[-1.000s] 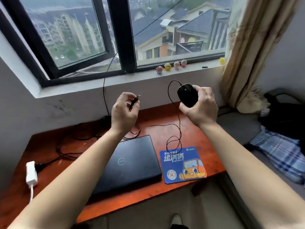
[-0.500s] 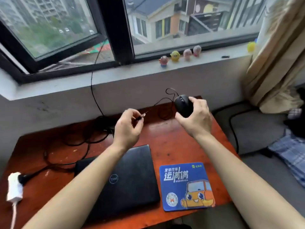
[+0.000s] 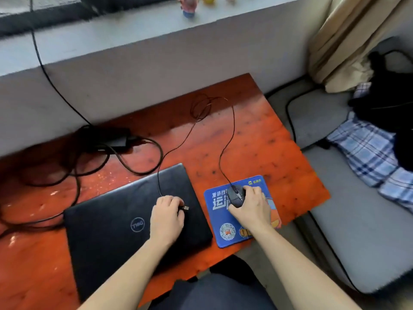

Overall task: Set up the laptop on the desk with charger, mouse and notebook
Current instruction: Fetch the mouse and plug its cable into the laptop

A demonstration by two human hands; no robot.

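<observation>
Right hand (image 3: 251, 208) closed over a black mouse (image 3: 236, 195), resting on the far left part of a blue mouse pad (image 3: 225, 229) at the near right of the orange-red desk (image 3: 257, 139). Left hand (image 3: 166, 217) curled over the right side of the closed black laptop (image 3: 111, 220), pinching the mouse's USB plug (image 3: 185, 207), metal tip pointing right and just above the lid. Thin mouse cable (image 3: 231, 130) running from the mouse toward the far side of the desk, looping into a small coil there, then back across the wood and over the laptop's far edge to the left hand. Laptop flat on the desk, just left of the pad, logo up. Black charger brick (image 3: 107, 139) with its tangled thicker cords at the far left, against the wall. Small figurine (image 3: 188, 5) on the windowsill beyond. Beige curtain (image 3: 348, 34) and plaid cloth (image 3: 368, 151) off to the right, beside the desk. No notebook in view.
</observation>
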